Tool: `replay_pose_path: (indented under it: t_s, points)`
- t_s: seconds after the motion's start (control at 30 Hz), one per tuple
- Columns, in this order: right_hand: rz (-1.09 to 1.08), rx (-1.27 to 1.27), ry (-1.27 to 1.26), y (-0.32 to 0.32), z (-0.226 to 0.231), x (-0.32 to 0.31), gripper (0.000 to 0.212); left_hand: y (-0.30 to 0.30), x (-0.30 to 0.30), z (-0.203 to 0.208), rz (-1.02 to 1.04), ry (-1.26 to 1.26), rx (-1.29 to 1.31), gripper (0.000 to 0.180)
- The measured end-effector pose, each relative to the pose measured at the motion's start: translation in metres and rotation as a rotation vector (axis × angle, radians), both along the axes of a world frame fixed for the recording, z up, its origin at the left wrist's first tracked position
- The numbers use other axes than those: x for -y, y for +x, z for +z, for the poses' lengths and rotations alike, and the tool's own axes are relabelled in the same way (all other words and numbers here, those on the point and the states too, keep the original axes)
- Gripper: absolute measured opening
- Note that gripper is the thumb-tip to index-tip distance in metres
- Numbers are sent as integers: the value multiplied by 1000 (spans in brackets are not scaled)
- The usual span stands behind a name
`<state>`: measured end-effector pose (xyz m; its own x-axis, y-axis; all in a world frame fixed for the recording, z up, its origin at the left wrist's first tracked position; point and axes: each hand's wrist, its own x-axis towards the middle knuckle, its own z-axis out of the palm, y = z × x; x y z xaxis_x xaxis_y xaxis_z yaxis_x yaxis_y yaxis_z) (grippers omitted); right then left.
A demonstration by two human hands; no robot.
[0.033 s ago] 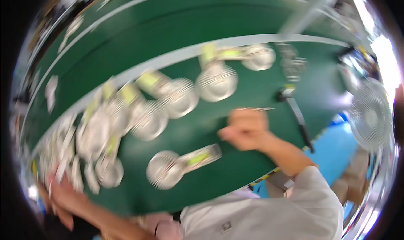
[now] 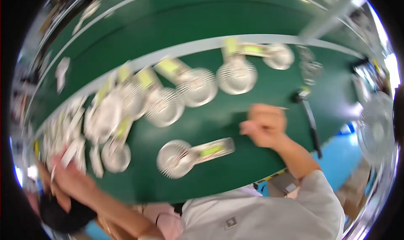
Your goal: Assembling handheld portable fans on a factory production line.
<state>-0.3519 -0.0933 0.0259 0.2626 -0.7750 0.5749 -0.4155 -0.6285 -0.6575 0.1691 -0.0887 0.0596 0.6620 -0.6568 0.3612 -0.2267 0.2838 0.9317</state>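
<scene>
My right hand (image 2: 266,125) is closed in a fist above the green table, and the tip of a thin metal tool (image 2: 281,108) sticks out past its far side. Left of it lies a white handheld fan (image 2: 176,159) with a round cage and an opened handle showing a yellow-green part (image 2: 211,151). Over at the far left, my left hand (image 2: 71,170) reaches into a heap of white fan parts (image 2: 63,126). Its fingers close on a narrow white piece (image 2: 72,153), blurred by motion.
Several more fans (image 2: 197,87) with yellow-green parts line the grey table rail (image 2: 189,48). To the right lie a black-handled tool (image 2: 310,118) and clear round parts (image 2: 310,67). A large round fan cage (image 2: 376,128) stands at the right edge. A dark rounded shape (image 2: 65,214) sits at lower left.
The view has swung slightly, so the fans and my right hand appear farther right. Both hands keep their closed shape, and the near fan lies in the same place on the table.
</scene>
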Motion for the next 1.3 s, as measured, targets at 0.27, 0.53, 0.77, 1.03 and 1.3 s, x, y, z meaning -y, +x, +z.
replay_pose_path:
  t_s: [0.27,0.53,0.77,1.03,1.3]
  points:
    - [263,47,271,48,37,3,22,-204,-22,-10,-387,6,-436,43]
    - [497,67,568,105,34,-19,51,-249,-39,-22,-556,280,-372,41]
    - [481,315,1098,83,28,-26,34,-240,-38,-7,-823,361,-354,31]
    - [207,99,761,58,47,-1,34,-209,-48,-15,-358,153,83,46]
    - [204,-162,618,77,27,-2,14,-234,-77,-45,-286,236,910,37]
